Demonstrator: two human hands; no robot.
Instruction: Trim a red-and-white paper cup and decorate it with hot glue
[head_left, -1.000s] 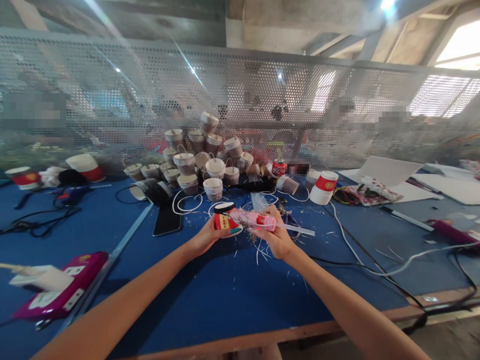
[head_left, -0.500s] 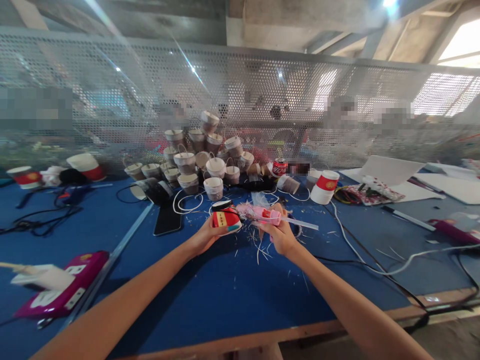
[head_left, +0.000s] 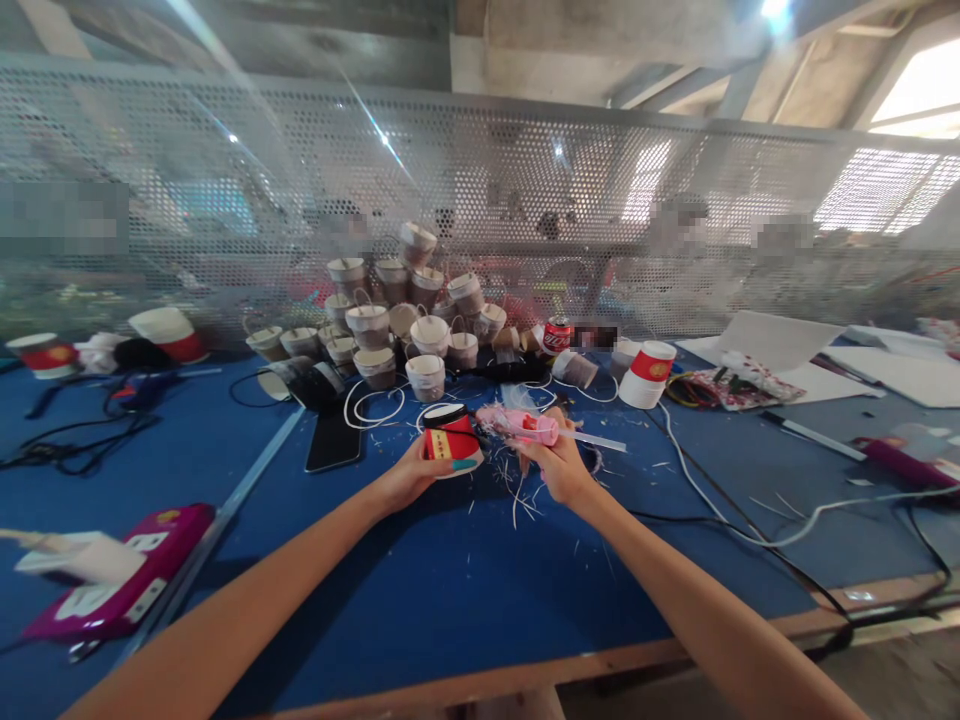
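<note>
My left hand (head_left: 411,476) grips a small red paper cup (head_left: 450,440) with a black band round its rim, held tilted above the blue table (head_left: 450,590). My right hand (head_left: 559,470) holds a pink glue gun (head_left: 525,424) with a clear glue stick (head_left: 596,438) poking out to the right. The gun's tip points left and meets the cup's rim. White glue threads and scraps lie on the table under both hands.
A heap of small brown and white cup baskets (head_left: 405,320) is stacked behind, against a perforated metal screen (head_left: 480,200). A black phone (head_left: 334,440), a red can (head_left: 556,335), a red-and-white cup (head_left: 646,374), a magenta power strip (head_left: 120,585) and several cables (head_left: 750,520) lie around.
Both hands have lifted slightly and moved a little away from me. The cup has turned more upright in my left hand while the glue gun stays against its rim.
</note>
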